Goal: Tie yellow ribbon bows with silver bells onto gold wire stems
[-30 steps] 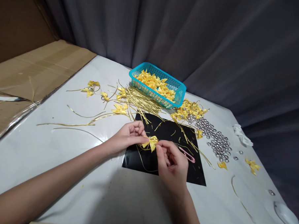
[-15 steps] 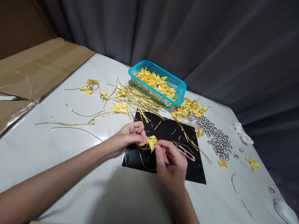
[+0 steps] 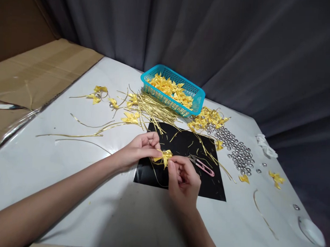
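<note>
A yellow ribbon bow (image 3: 166, 157) is held over the black mat (image 3: 208, 187), pinched on both sides. My left hand (image 3: 143, 148) is closed, its thumb pressing the bow's left end. On the bow's right edge, the thumb and forefinger of my right hand (image 3: 184, 180) come together. A thin gold cord (image 3: 156, 177) trails down from the bow across the mat. Pink thread snips (image 3: 203, 166) lie on the mat just right of my right hand, amid small cord scraps.
Behind the mat stands a blue basket (image 3: 200, 103) of yellow bows, with gold cords (image 3: 157, 108) heaped before it. More bows (image 3: 209, 118) and many silver heart-shaped beads (image 3: 238, 156) lie to the right. Cardboard (image 3: 47, 67) covers the left corner; a grey curtain (image 3: 185, 29) hangs behind.
My right hand has shifted slightly left and the bow has turned a little in my fingers. More of the snips shows. The whole view has moved slightly.
</note>
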Demonstrator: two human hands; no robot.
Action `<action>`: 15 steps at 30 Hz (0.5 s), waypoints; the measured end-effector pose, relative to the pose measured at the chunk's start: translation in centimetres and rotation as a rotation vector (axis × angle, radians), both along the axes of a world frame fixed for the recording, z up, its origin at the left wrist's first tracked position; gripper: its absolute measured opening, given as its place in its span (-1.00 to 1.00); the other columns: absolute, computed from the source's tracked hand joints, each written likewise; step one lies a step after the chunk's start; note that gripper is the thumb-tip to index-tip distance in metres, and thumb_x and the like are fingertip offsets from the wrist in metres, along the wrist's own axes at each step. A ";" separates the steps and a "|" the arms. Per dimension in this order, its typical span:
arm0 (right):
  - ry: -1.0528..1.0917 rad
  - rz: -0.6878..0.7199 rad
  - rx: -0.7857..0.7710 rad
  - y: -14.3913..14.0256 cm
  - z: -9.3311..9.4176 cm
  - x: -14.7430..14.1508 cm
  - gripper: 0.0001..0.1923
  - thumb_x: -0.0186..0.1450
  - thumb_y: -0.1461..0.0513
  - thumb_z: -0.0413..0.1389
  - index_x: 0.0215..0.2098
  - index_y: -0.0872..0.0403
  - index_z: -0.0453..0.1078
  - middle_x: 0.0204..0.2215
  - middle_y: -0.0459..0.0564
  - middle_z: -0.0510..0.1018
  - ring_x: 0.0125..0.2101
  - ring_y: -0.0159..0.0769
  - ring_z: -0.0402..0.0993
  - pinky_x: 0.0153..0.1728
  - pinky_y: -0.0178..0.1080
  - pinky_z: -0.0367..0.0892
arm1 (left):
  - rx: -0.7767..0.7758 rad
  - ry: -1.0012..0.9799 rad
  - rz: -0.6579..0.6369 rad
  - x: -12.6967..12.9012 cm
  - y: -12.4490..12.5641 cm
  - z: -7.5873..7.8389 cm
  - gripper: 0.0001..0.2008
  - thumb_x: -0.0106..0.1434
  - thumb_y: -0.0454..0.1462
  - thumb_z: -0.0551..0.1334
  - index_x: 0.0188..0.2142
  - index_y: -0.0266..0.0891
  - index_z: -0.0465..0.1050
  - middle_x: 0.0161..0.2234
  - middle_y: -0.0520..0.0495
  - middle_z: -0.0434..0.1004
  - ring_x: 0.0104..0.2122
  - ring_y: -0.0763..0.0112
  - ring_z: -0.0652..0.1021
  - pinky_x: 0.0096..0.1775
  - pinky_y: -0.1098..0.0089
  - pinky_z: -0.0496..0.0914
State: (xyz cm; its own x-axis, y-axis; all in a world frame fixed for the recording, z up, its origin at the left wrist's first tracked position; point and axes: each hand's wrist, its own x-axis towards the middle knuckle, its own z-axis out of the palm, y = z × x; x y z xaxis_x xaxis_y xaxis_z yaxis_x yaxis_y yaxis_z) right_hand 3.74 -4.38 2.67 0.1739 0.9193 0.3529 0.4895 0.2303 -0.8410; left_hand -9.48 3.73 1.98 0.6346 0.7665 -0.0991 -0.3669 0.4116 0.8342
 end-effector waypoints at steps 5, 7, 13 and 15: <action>-0.003 -0.011 0.012 0.2 -0.3 0.1 -0.93 0.26 0.35 0.01 -0.34 0.14 0.32 -0.65 -0.20 0.17 -0.70 -0.57 -0.05 -0.71 -0.45 -0.10 | 0.037 0.007 -0.009 -0.2 0.2 0.2 -0.70 0.00 -0.43 0.29 -0.51 -0.25 0.11 -0.58 0.15 0.35 -0.60 0.65 0.32 -0.52 0.55 0.15; 0.017 -0.019 0.006 0.2 -0.3 0.2 -0.92 0.27 0.34 0.01 -0.35 0.13 0.33 -0.65 -0.20 0.18 -0.70 -0.56 -0.04 -0.72 -0.45 -0.10 | 0.048 -0.008 -0.011 -0.2 0.1 0.1 -0.73 0.01 -0.42 0.29 -0.50 -0.26 0.14 -0.57 0.15 0.35 -0.59 0.66 0.32 -0.52 0.56 0.16; 0.064 -0.041 -0.007 0.4 -0.2 0.1 -0.90 0.26 0.32 0.00 -0.37 0.12 0.35 -0.67 -0.20 0.17 -0.70 -0.55 -0.02 -0.73 -0.47 -0.06 | 0.011 -0.068 -0.015 -0.1 -0.1 -0.1 -0.79 0.04 -0.42 0.27 -0.44 -0.25 0.21 -0.58 0.17 0.35 -0.60 0.66 0.33 -0.52 0.57 0.18; 0.061 -0.043 0.006 0.4 -0.2 0.0 -0.91 0.25 0.33 0.01 -0.38 0.12 0.35 -0.67 -0.20 0.18 -0.70 -0.55 -0.03 -0.73 -0.47 -0.08 | -0.013 -0.068 -0.017 0.0 -0.2 -0.2 -0.80 0.04 -0.41 0.27 -0.45 -0.25 0.21 -0.59 0.17 0.35 -0.61 0.66 0.33 -0.52 0.57 0.18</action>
State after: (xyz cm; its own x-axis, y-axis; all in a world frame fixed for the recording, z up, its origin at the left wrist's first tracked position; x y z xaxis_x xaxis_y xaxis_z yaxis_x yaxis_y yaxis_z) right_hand 3.79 -4.01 2.52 0.2349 0.9084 0.3459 0.4469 0.2151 -0.8684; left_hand -9.50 3.52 1.81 0.6528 0.7548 -0.0649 -0.4158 0.4287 0.8021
